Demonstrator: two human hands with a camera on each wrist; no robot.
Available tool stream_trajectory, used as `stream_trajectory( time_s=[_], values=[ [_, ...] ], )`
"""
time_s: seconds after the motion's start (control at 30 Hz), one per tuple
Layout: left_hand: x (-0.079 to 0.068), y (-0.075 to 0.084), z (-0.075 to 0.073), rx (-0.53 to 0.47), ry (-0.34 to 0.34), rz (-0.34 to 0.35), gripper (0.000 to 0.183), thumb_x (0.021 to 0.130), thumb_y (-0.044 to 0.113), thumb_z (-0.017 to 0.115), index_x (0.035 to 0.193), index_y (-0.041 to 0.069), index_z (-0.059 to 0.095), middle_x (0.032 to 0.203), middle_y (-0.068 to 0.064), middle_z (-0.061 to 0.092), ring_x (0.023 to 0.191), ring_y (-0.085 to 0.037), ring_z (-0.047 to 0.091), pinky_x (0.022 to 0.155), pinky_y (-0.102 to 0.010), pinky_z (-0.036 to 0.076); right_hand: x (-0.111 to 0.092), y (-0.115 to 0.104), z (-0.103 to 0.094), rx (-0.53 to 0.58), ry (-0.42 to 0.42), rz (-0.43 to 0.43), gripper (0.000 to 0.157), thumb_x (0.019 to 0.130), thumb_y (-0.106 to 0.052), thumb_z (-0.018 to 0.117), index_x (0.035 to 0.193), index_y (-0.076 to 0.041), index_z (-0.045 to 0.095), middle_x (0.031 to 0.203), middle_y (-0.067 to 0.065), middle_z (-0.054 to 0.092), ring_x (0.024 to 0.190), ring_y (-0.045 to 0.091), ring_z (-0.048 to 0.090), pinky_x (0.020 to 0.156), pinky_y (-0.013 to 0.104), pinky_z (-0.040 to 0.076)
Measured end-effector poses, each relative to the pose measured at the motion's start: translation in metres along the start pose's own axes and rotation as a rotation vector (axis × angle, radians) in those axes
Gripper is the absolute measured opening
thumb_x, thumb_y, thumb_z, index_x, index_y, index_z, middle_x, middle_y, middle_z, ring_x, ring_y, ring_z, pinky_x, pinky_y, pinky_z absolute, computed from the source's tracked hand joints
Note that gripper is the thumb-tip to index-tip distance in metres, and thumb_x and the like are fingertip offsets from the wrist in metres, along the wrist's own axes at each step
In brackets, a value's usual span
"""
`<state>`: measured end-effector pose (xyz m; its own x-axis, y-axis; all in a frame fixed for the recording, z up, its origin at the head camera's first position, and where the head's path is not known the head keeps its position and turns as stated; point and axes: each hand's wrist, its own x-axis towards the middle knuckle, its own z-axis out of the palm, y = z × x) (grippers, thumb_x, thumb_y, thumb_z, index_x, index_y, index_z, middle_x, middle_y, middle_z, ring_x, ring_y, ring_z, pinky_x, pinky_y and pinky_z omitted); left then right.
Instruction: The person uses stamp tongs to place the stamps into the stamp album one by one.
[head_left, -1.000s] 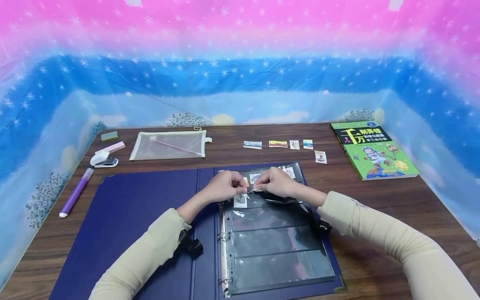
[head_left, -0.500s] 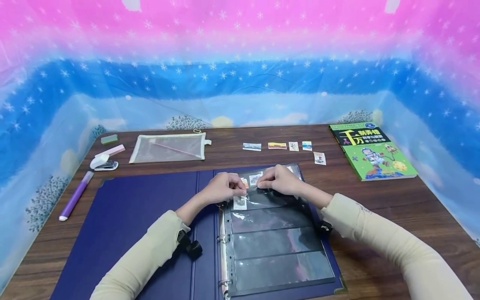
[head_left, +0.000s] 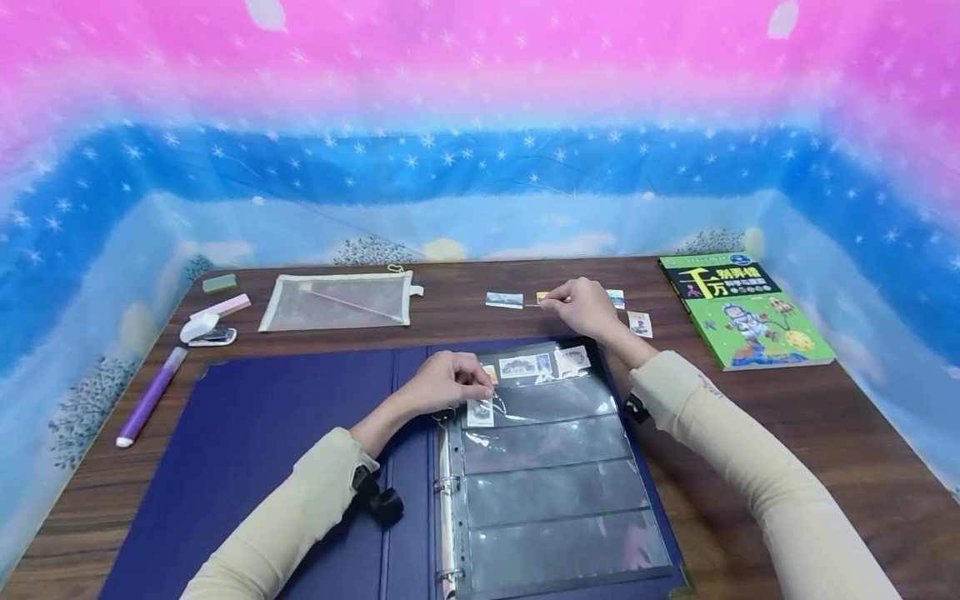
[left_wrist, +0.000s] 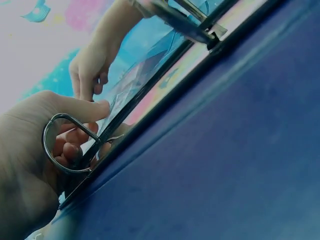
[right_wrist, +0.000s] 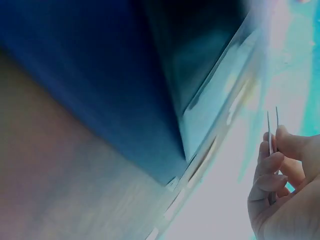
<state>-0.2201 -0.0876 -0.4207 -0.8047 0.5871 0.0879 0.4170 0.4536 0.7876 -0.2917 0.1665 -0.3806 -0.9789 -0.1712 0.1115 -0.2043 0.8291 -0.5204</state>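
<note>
Pinching left hand [head_left: 441, 382]: fingers appear to grip the clear film [head_left: 551, 403] of the album's [head_left: 300, 433] page, near its rings.
Right hand [head_left: 585, 307]: fingers closed round tweezers [right_wrist: 270, 142], tips apart, beyond the album — contact with a stamp cannot be told.
Loose stamps [head_left: 504, 300]: on the bench [head_left: 450, 307], past the album's top edge.
Lower stamp [head_left: 480, 415]: on the album's page; may skew if the film is tugged.
Tweezer risk: squeezing hard could crease a stamp — thin paper, probably.
</note>
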Motion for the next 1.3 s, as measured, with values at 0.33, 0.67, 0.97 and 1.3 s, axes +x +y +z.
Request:
stream_trajectory(
  time_s=[0.33, 0.67, 0.97, 1.3],
  values=[
    [-0.01, -0.006, 0.0, -0.023, 0.014, 0.04, 0.004, 0.08, 0.02, 0.072, 0.08, 0.017, 0.076, 0.082, 0.002, 0.069, 0.062, -0.003, 0.051, 0.059, -0.018, 0.038, 0.029, 0.005, 0.025, -0.06, -0.049, 0.078, 0.025, 0.09, -0.03, 0.06, 0.104, -0.013, 0.072, 0.103, 0.008, 0.072, 0.091, 0.025, 0.065, 0.078, 0.039, 0.05],
    [-0.006, -0.006, 0.0, -0.041, 0.012, 0.037, 0.004, 0.079, 0.019, 0.073, 0.081, 0.017, 0.076, 0.084, 0.001, 0.069, 0.062, -0.004, 0.053, 0.059, -0.018, 0.039, 0.037, 0.01, 0.027, -0.082, -0.046, 0.078, 0.025, 0.09, -0.03, 0.06, 0.103, -0.013, 0.073, 0.106, 0.008, 0.071, 0.099, 0.027, 0.064, 0.087, 0.042, 0.048],
    [-0.003, -0.008, 0.003, -0.062, 0.016, 0.044, 0.004, 0.08, 0.019, 0.073, 0.08, 0.017, 0.076, 0.083, 0.001, 0.069, 0.061, -0.004, 0.052, 0.057, -0.018, 0.037, 0.036, 0.01, 0.029, -0.085, -0.025, 0.072, 0.022, 0.089, -0.031, 0.061, 0.1, -0.017, 0.074, 0.106, 0.007, 0.071, 0.097, 0.027, 0.064, 0.083, 0.043, 0.049],
    [0.003, -0.009, 0.002, -0.055, 0.01, 0.05, 0.004, 0.079, 0.02, 0.073, 0.08, 0.018, 0.076, 0.083, 0.001, 0.069, 0.064, -0.006, 0.055, 0.058, -0.019, 0.04, 0.034, 0.013, 0.014, -0.068, -0.034, 0.11, 0.021, 0.089, -0.032, 0.061, 0.099, -0.019, 0.075, 0.105, 0.005, 0.072, 0.084, 0.023, 0.064, 0.056, 0.025, 0.037]
  ],
)
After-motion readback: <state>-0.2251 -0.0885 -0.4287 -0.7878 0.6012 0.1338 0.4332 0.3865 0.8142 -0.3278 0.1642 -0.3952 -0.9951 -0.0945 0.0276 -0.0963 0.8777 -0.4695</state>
